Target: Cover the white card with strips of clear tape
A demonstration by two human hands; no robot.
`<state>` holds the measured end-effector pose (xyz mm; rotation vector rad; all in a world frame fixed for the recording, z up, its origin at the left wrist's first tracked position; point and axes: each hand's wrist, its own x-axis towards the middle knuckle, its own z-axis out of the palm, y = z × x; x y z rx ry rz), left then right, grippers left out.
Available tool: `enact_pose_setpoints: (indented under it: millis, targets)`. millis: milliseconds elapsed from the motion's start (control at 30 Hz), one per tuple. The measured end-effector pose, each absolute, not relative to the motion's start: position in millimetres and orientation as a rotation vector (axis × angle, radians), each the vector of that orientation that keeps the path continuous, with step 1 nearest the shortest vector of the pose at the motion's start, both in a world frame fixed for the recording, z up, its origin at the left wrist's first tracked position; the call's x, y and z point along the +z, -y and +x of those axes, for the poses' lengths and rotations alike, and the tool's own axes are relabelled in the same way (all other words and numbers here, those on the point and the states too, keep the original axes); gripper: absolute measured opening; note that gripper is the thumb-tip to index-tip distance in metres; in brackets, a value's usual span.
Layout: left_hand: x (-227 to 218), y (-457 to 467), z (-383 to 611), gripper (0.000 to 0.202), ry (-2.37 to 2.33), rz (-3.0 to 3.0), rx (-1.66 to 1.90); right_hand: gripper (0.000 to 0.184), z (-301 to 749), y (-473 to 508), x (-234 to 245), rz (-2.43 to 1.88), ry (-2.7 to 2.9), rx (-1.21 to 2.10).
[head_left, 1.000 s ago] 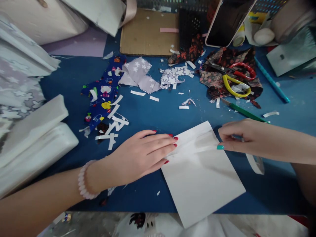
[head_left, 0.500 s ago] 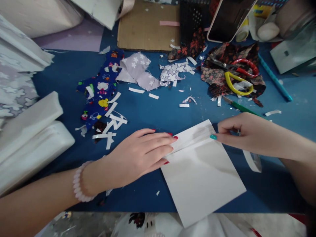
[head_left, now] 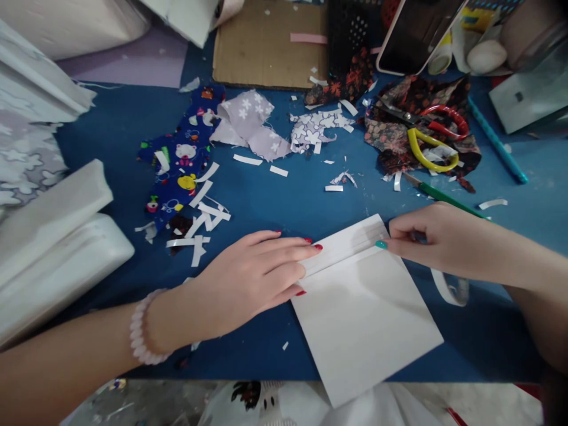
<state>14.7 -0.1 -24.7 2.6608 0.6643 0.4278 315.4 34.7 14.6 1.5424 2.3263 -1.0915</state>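
A white card [head_left: 368, 319] lies slanted on the blue table, its lower corner jutting past the front edge. Flat across the card's upper left end rests my left hand [head_left: 261, 269], fingers stretched out and pressing on it. My right hand [head_left: 426, 234] is closed in a pinch at the card's upper right edge, thumb on the end of a white tape strip [head_left: 348, 255] that runs along the card near its top. Below that hand a loose curl of white tape [head_left: 450, 290] hangs down. My right fingertips are partly hidden behind the thumb.
Scissors [head_left: 426, 130] with red and yellow handles lie on dark floral fabric [head_left: 386, 145], near a green-handled knife [head_left: 448, 198] and a blue pen [head_left: 497, 142]. White paper scraps [head_left: 206, 216] and patterned fabric [head_left: 181, 160] lie left. Behind stand cardboard [head_left: 266, 53] and a phone [head_left: 417, 35].
The loose tape curl under my right hand has shifted slightly up and left. The strip on the card looks flatter. My hands have hardly moved.
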Motion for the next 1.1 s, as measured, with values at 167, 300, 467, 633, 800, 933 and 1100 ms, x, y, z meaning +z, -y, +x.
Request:
enact_pose_setpoints:
  millis: [167, 300, 467, 633, 800, 933, 1100]
  targets:
    - [-24.7, -0.1, 15.3, 0.020, -0.668, 2.676, 0.452, 0.032, 317.7, -35.3, 13.1, 1.521, -2.350, -1.069]
    - [-23.3, -0.6, 15.3, 0.019, -0.659, 2.693, 0.442, 0.034, 319.3, -36.3, 11.4, 1.513, -2.344, -1.077]
    - [-22.7, -0.4, 15.4, 0.019, -0.665, 2.691, 0.447, 0.034, 318.7, -36.5, 11.0, 1.510, -2.337, -1.082]
    - [-23.0, -0.2, 15.1, 0.016, -0.661, 2.676, 0.450, 0.034, 319.8, -35.9, 10.4, 1.499, -2.354, -1.067]
    - [-23.4, 0.0, 14.6, 0.014, -0.657, 2.673, 0.456, 0.033, 320.2, -35.3, 11.4, 1.457, -2.342, -1.004]
    - [-24.9, 0.4, 14.2, 0.013, -0.654, 2.679, 0.469, 0.032, 319.0, -35.7, 12.2, 1.444, -2.345, -0.961]
    - [-25.5, 0.9, 13.5, 0.012, -0.662, 2.661, 0.469, 0.033, 316.4, -36.6, 15.2, 1.444, -2.345, -0.955]
